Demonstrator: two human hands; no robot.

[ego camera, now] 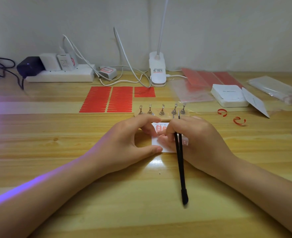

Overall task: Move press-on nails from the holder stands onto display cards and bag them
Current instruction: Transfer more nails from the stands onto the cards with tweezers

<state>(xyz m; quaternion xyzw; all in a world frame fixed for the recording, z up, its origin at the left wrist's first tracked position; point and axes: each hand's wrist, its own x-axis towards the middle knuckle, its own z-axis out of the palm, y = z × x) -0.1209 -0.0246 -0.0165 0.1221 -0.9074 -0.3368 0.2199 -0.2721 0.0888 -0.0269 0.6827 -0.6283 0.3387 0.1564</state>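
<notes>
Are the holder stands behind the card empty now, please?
Empty, it seems: the five holder stands show bare metal tips, while nails sit on the card.

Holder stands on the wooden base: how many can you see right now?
5, in a row on the wooden base beyond the hands: far left, next, centre, then, far right. All look empty. None seems hidden.
</notes>
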